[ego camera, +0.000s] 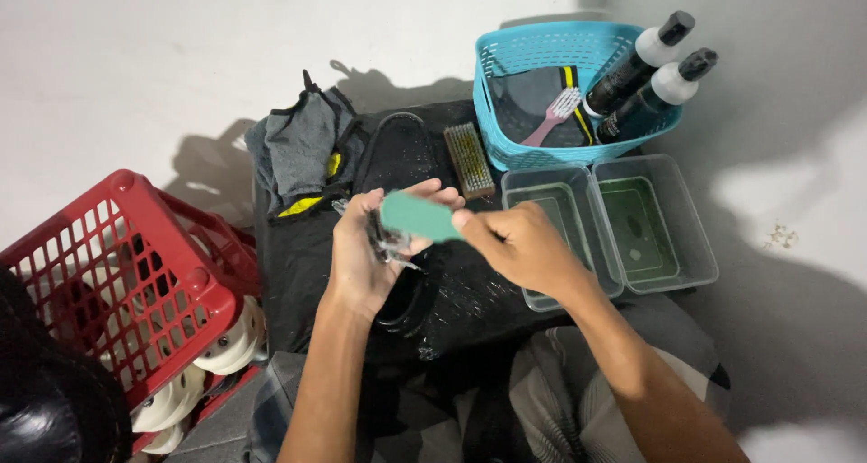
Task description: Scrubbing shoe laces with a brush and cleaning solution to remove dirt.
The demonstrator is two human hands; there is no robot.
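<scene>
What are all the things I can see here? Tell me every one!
Red plastic basket: one, red, left, tipped over white shoes.
White shoes: a few, under that basket.
Grey cloth: one, grey with yellow, top of the black mat.
Black mat: one, wet, centre.
Bristle brush: one, brownish, on the mat.
Blue plastic basket: one, top right.
Pink toothbrush: one, inside it.
Dark bottles: two, white collars, leaning out.
Clear tubs: two, greenish inside, right.
Green flat pad: one, right hand's grip.
Left hand: holds a small dark item.
Right hand: pinches the pad.
</scene>
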